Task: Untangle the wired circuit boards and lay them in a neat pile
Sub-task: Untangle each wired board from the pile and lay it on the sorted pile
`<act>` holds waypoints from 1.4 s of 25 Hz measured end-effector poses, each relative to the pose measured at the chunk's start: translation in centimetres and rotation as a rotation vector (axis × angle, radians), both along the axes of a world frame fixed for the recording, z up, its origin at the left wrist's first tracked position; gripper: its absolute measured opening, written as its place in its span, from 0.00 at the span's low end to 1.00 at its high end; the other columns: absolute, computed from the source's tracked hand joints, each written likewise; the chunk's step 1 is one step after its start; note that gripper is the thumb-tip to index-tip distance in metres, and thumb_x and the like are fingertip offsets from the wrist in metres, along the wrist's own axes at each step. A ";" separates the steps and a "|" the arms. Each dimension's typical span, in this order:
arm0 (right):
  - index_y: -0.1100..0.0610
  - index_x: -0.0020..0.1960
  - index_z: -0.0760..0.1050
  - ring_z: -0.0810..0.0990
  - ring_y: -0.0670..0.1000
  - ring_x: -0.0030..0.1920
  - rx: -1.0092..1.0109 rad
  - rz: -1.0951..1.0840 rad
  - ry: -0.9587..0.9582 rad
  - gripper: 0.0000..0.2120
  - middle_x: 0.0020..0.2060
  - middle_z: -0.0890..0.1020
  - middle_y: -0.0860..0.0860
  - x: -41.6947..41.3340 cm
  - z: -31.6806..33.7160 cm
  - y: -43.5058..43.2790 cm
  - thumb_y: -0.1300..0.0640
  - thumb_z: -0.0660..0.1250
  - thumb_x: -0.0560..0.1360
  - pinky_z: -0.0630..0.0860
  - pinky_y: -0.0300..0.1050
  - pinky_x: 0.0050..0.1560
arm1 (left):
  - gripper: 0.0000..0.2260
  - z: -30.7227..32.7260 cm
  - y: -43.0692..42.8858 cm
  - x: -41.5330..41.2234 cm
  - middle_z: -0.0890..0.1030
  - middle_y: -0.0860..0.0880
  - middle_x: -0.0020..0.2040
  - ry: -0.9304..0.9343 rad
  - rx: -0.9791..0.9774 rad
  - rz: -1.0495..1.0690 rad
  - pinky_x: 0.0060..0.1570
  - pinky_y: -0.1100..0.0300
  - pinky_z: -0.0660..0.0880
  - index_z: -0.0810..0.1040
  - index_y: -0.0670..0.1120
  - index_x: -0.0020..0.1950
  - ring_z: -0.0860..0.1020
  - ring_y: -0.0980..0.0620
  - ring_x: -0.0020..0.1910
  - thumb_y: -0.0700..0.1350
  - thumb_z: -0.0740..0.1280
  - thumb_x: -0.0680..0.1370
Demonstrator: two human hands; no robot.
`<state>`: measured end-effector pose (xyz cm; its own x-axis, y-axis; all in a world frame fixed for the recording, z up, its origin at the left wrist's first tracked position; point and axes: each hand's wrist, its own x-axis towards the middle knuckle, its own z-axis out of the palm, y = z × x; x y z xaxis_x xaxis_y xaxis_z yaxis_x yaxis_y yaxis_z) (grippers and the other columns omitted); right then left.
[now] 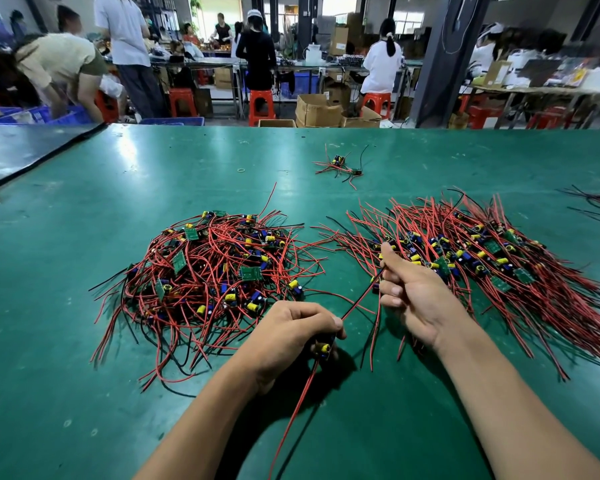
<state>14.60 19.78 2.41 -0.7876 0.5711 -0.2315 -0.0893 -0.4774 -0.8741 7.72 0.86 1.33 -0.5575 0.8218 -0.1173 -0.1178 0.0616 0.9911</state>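
circuit board [324, 348] in left hand [291, 329]

table [153, 375]: green | wires [551, 299]: red, black | stools [261, 105]: red

An electronics assembly workshop: a long green-matted surface [153, 161] heaped with wired circuit boards [208, 268], people [383, 60] working at other long surfaces behind, seated on red plastic stools [261, 103], with open cardboard boxes [317, 110] and blue crates [168, 121] on the floor
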 end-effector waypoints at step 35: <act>0.54 0.56 0.82 0.77 0.50 0.49 1.369 -0.350 -0.268 0.11 0.51 0.76 0.49 0.1 -2.0 -1.2 0.55 0.74 0.74 0.71 0.40 0.56 | 0.10 -1.8 0.5 -2.1 0.73 0.49 0.66 0.794 -0.246 0.469 0.53 0.77 0.65 0.82 0.45 0.58 0.74 0.59 0.55 0.40 0.68 0.78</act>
<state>14.70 18.61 0.39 -0.5841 0.6131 0.5320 0.2136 0.7484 -0.6279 5.58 1.39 -0.49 -0.8151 0.4973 0.2973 0.5183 0.3963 0.7579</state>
